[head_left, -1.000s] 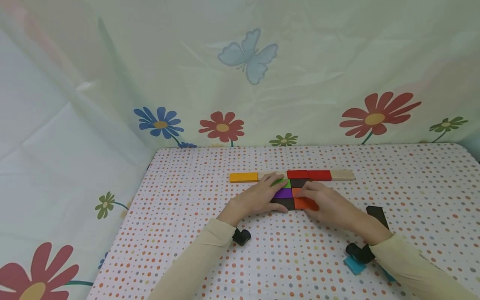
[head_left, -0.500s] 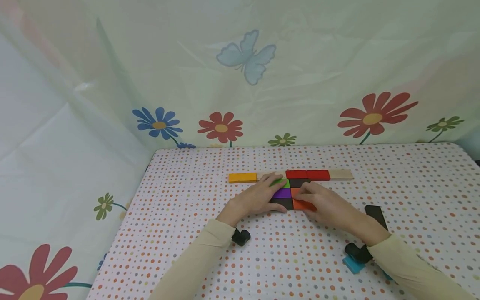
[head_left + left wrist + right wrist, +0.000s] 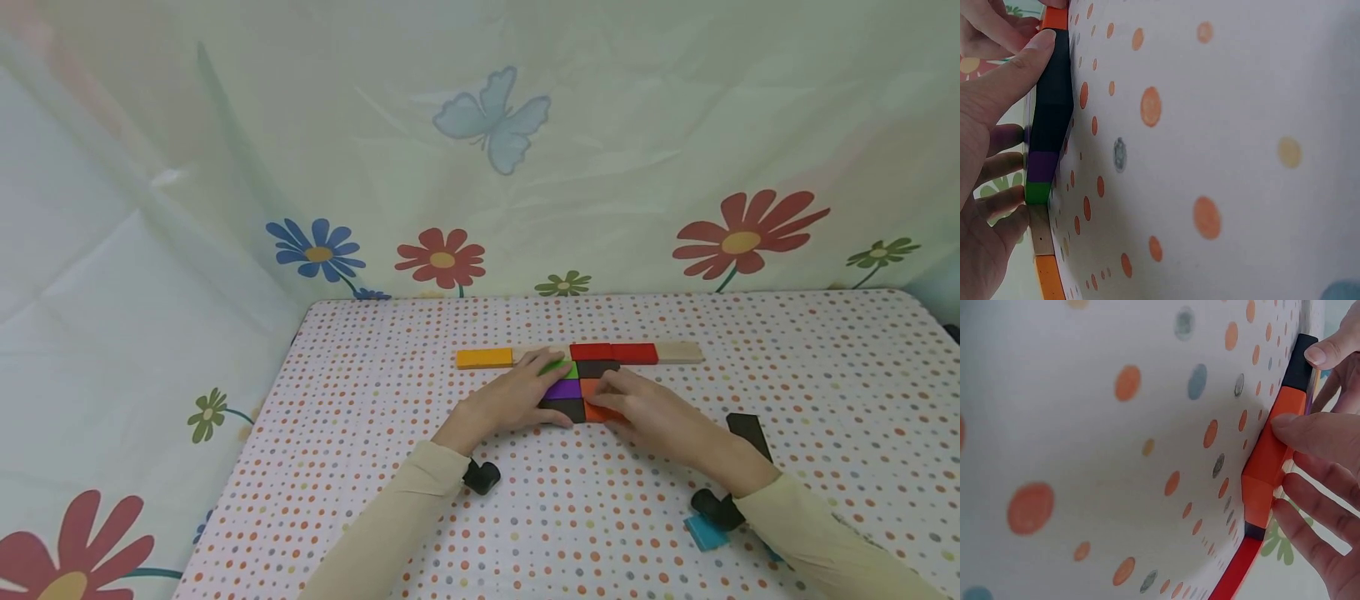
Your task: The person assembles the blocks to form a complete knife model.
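Note:
Flat coloured blocks lie in two touching columns on the table. My left hand (image 3: 510, 396) spreads over the left column of green (image 3: 573, 372), purple (image 3: 564, 389) and black (image 3: 570, 408) blocks. In the left wrist view its thumb touches the black block (image 3: 1054, 75), with the fingers near purple and green. My right hand (image 3: 663, 421) holds the nearer orange block (image 3: 595, 412) at the right column's near end, thumb on its side in the right wrist view. Beyond it lie another orange block (image 3: 589, 386) and a black block (image 3: 597, 368), partly covered by the fingers.
A row behind the columns has a yellow block (image 3: 483, 358), a half-hidden plain wood block (image 3: 521, 353), two red blocks (image 3: 633, 353) and another plain block (image 3: 678, 352). A loose black block (image 3: 748, 433) and a blue block (image 3: 707, 532) lie by my right forearm.
My right hand has shifted slightly left over the orange block, covering more of it. My left hand keeps its place on the blocks. The head view has tilted very slightly.

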Motion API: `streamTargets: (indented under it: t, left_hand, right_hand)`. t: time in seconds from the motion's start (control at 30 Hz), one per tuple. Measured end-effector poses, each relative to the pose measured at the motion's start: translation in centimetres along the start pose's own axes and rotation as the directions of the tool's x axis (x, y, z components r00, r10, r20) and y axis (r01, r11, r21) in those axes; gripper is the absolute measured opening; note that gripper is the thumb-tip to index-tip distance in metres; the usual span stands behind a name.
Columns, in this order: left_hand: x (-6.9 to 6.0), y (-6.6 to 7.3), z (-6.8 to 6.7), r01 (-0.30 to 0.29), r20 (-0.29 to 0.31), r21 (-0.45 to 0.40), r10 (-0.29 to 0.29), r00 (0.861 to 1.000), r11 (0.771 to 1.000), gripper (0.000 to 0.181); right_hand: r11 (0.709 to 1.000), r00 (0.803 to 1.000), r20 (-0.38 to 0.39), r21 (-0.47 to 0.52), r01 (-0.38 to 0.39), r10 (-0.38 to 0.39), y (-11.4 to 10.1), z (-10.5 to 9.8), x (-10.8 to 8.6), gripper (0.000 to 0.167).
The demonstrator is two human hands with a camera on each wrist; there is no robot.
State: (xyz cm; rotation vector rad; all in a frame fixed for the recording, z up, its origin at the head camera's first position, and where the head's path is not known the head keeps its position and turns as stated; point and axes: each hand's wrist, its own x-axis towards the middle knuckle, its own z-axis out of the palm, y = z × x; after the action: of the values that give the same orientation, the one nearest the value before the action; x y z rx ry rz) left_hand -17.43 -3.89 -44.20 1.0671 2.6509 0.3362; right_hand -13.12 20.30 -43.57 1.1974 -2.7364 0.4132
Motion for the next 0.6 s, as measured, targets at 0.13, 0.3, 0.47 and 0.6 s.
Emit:
streamTargets:
  t: [0.13,0.3,0.47,0.6]
  left_hand:
    - [-0.1,0.0,-0.1,0.003,-0.001,-0.001,-0.003,1.0,1.0,0.083]
    - [-0.4,0.0,-0.3,0.009,0.004,0.004,-0.009,1.0,1.0,0.083]
    - [0.1,0.5,-0.6,0.016,0.018,0.082,-0.017,1.0,0.997,0.084]
    - [1.1,1.5,-0.4,0.012,0.009,0.192,-0.014,1.0,0.981,0.088]
  right_hand:
    - [1.0,1.0,0.008,0.015,-0.015,0.015,0.0,0.0,0.1,0.031]
    - [0.998,0.999,0.017,0.053,-0.037,0.037,0.1,-0.2,0.3,0.03]
    - [0.995,0.998,-0.018,0.072,-0.066,0.067,0.5,-0.9,-0.1,0.027]
    - [0.987,0.99,-0.041,0.091,-0.131,0.135,1.0,-1.8,-1.1,0.023]
